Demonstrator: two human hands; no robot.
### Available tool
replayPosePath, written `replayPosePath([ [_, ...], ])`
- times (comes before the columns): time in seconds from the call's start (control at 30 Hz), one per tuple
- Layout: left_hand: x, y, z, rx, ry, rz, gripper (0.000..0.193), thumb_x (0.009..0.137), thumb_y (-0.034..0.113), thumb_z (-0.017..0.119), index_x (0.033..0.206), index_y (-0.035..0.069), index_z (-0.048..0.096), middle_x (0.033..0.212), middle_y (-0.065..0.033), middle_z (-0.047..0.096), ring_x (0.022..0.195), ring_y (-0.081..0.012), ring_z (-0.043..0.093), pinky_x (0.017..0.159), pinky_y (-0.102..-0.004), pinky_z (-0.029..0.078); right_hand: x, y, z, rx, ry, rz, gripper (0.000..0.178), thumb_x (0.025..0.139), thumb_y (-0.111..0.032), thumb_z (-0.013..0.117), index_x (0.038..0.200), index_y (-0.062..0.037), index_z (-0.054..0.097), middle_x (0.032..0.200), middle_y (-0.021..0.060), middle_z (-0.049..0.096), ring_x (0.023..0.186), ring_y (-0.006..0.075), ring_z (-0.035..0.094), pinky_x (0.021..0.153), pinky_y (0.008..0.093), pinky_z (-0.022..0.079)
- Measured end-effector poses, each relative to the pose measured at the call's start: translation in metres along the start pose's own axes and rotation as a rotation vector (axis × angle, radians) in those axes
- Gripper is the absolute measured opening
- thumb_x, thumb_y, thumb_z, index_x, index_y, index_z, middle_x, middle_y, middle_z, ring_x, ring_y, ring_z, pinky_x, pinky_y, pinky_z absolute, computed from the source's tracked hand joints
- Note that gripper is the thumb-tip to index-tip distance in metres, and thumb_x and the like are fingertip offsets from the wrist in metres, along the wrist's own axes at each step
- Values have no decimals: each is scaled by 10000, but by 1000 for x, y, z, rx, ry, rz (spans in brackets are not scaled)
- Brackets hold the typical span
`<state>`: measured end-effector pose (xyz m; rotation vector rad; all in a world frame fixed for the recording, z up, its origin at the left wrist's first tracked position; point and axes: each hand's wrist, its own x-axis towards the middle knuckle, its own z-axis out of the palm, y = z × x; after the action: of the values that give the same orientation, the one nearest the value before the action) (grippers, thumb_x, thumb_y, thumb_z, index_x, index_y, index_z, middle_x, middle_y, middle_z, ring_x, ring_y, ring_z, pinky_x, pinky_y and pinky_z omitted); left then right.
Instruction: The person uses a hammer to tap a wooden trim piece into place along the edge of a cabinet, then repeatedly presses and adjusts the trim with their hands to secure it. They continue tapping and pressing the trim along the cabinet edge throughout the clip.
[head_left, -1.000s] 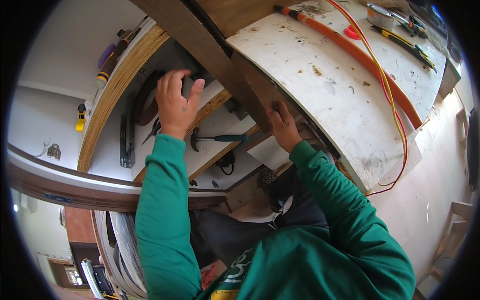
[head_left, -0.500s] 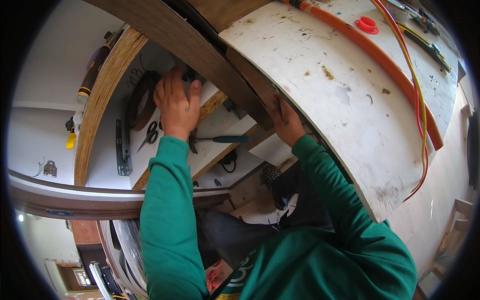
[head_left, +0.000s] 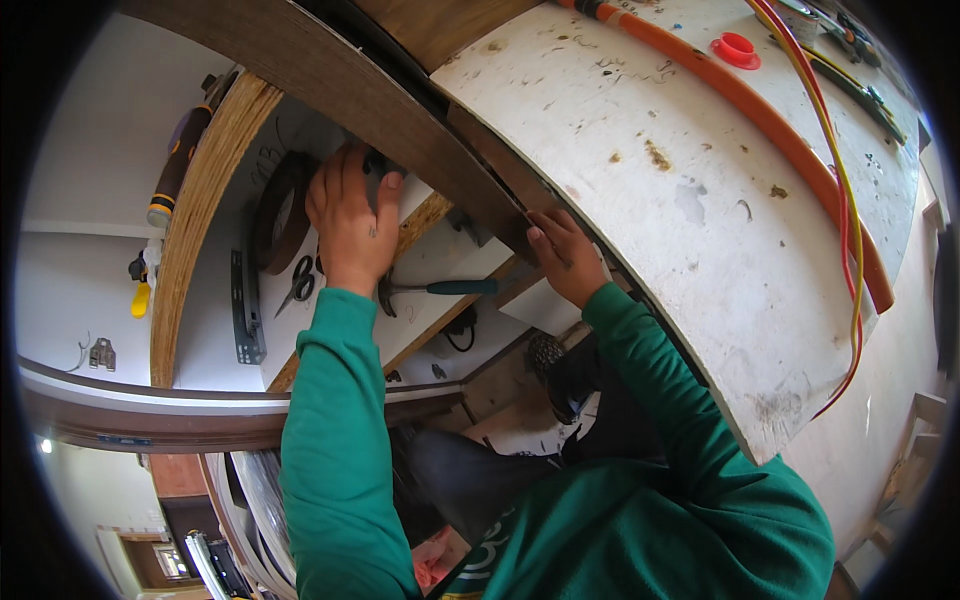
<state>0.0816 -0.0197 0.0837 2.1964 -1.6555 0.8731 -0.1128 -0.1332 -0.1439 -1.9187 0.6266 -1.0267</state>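
A long brown wood-grain board [head_left: 400,125] slants from the upper left to the middle. At its lower end my right hand [head_left: 568,258] grips the corner, thumb on top and fingers closed. My left hand [head_left: 352,222] lies flat with fingers stretched out, under the board's left side, over a small dark item [head_left: 376,162] that is mostly hidden. Beside that hand are a roll of brown edge banding [head_left: 278,212], black-handled scissors [head_left: 297,284] and a hammer [head_left: 440,287] with a dark green grip.
A white board [head_left: 690,240] with an orange hose [head_left: 760,120] and red and yellow wires [head_left: 848,240] lies at right. A screwdriver [head_left: 180,160], a drawer slide [head_left: 244,305] and a hinge [head_left: 102,352] rest among the white cabinet's partitions [head_left: 205,220] at left.
My right hand has shifted from the board's far side to its lower end, its thumb now showing on top. The board sits slightly further left. My left hand has hardly moved.
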Motion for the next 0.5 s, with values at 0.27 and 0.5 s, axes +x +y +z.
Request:
replayPosePath([
  [0.27, 0, 2, -1, 14, -3, -2, 556, 1022, 406, 567, 1460, 67, 510, 1477, -198, 503, 1398, -406, 410, 1185, -556, 263, 15, -45, -27, 356, -101, 113, 500, 1129, -357, 447, 1437, 17, 570, 1400, 178, 580, 1232, 274, 605, 1075, 353, 449],
  [0.5, 0, 2, 0, 9, -15, 4, 567, 1025, 413, 563, 1463, 57, 506, 1472, -204, 504, 1393, -407, 413, 1182, -561, 262, 16, -46, -23, 350, -106, 190, 532, 1129, -402, 436, 1464, -8, 561, 1433, 196, 602, 1297, 261, 589, 1120, 361, 435],
])
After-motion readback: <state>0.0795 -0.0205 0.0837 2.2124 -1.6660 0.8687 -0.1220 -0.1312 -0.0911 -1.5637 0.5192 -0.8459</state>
